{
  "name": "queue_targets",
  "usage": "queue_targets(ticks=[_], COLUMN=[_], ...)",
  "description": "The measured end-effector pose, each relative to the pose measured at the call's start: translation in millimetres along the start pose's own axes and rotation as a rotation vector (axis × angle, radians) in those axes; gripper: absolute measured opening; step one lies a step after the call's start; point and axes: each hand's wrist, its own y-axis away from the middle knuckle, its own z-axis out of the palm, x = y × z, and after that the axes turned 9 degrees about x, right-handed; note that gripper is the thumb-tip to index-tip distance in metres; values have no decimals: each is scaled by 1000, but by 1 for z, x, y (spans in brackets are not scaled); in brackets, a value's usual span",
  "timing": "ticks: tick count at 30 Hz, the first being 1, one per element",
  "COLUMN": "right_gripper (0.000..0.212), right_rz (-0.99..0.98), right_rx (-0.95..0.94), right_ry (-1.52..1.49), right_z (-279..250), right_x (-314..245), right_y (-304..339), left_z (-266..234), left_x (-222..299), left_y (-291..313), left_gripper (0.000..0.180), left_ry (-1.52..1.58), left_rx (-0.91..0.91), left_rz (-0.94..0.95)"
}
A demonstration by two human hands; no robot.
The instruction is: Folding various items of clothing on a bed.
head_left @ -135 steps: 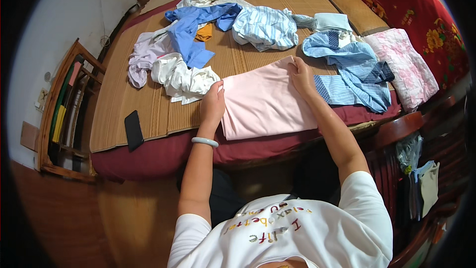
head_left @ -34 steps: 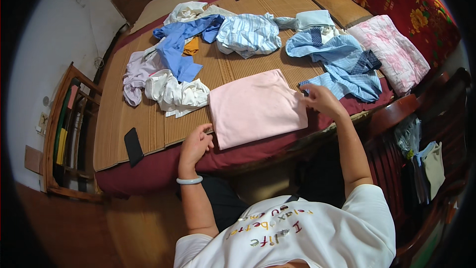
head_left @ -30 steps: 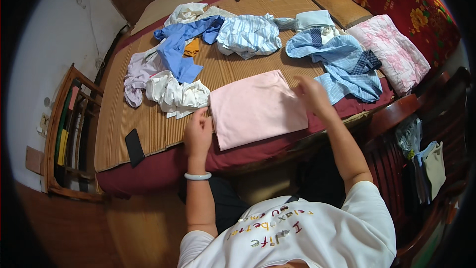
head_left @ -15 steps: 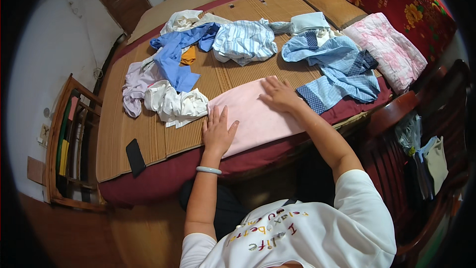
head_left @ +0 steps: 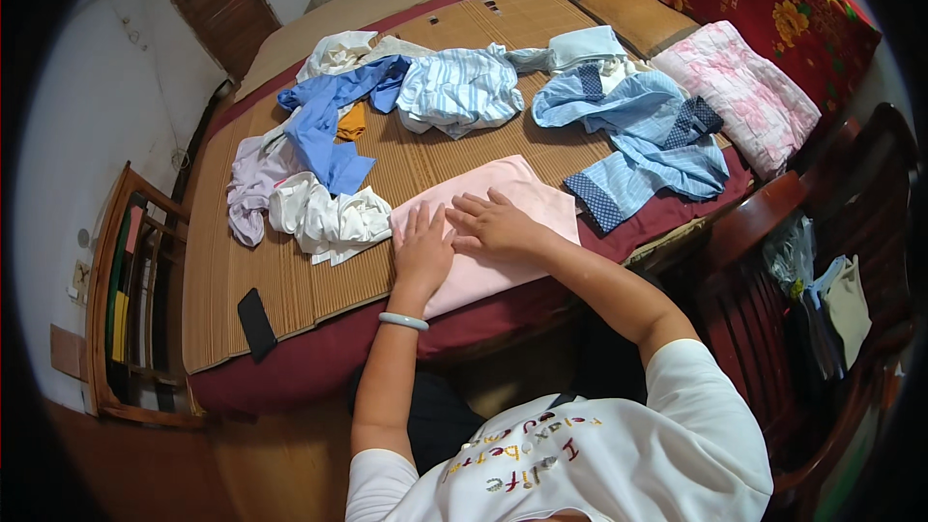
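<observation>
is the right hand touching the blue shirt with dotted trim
No, the right hand rests flat on the pink cloth, beside the left hand.

A black smartphone is laid at a bamboo mat's edge, a brown pillow is placed beside a red floral cover, and a plastic bag is seen on a wooden chair.

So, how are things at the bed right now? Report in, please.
Left grip and right grip open, palms down. Both on folded pale-pink rectangular cloth. Crumpled white cloth heap close by its left edge.
</observation>
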Motion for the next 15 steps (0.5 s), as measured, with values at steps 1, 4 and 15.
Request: queue_targets(ticks=[1,4,15], right_gripper=[61,67,68], right_rz=[21,183,453], right_rx=[-10,-52,38], right_ry=[34,104,225], right_z=[-1,-11,-27], right_x=[6,40,59], right_y=[-2,-8,0], left_z=[2,2,-8], left_x=[-6,-14,-9], left_y=[-4,-10,-5], left_gripper=[61,63,60], left_ry=[33,95,34], left_rx=[39,51,-7], left_rz=[12,-9,-74])
